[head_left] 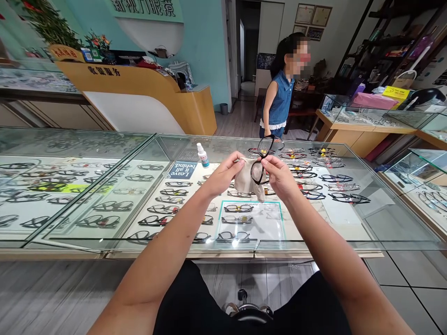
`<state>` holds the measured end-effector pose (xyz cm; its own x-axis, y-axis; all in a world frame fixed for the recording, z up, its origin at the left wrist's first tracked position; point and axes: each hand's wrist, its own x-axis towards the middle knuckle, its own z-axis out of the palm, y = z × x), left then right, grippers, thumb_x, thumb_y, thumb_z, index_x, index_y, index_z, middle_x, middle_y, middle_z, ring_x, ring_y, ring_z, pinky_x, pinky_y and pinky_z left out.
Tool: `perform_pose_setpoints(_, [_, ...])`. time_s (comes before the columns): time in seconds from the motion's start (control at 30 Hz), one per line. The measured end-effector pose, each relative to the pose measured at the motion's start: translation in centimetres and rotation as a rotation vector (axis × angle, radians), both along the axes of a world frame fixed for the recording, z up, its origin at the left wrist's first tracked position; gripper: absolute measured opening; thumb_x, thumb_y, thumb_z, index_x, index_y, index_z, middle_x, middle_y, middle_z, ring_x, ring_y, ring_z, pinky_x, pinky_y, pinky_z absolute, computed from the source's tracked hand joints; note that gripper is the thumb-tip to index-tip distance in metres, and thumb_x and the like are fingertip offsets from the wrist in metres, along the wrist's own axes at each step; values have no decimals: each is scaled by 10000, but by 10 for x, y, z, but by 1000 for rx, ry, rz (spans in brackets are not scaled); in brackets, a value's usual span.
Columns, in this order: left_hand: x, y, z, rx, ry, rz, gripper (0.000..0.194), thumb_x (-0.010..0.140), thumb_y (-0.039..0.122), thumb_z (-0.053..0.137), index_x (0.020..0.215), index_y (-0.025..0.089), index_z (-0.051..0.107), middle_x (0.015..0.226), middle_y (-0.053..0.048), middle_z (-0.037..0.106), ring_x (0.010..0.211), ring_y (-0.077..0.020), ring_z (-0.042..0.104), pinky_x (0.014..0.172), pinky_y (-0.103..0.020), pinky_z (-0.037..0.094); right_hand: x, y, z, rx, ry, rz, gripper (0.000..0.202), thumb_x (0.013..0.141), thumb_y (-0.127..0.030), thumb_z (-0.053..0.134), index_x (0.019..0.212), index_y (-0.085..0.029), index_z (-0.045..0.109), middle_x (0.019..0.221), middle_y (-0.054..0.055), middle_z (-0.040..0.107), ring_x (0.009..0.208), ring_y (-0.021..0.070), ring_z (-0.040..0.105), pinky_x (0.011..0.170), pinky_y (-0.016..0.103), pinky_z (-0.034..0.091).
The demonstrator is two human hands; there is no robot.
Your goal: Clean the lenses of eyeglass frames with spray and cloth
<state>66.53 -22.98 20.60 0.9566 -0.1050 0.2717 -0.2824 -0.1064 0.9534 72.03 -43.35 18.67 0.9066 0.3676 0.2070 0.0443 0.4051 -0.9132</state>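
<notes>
My left hand pinches a pale, crumpled cleaning cloth between thumb and fingers. The cloth hangs down close to the glasses. My right hand grips a pair of black-framed eyeglasses near the bridge, with the frame turned on end so one lens is above the other. Both hands are held over the glass display case. Past my left hand, a small white spray bottle with a blue-green band stands on the glass top.
Inside the case lie rows of eyeglasses and a dark blue printed card. A person in a blue sleeveless top stands beyond the case. A wooden counter is at the back left, and another display case at the right.
</notes>
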Motion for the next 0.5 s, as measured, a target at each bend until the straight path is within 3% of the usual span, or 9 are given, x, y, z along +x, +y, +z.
perform_pose_setpoints(0.17, [-3,-4,3,-16,0,-22,588,883,792,783,923,238,592,804,13,519,692,-149,455,632,-284,409,2,0,0,28,4,-26,465,655,-599,1028,857,-280,755,979,26,801,1073,255,693,1053,398,528])
perform_pose_setpoints(0.33, [-3,-11,-2,-70,2,14,643,908,860,701,918,219,649,805,-9,576,703,-160,504,624,-291,425,-1,-1,3,48,35,20,474,652,-587,1040,867,-276,754,1053,39,819,1049,253,711,992,390,557])
perform_pose_setpoints(0.5, [-5,-20,-5,-151,-9,-1,641,783,766,908,979,225,627,870,12,592,725,-132,498,643,-258,410,-10,0,8,74,52,104,473,635,-571,1061,807,-261,749,966,16,795,903,200,669,883,336,547])
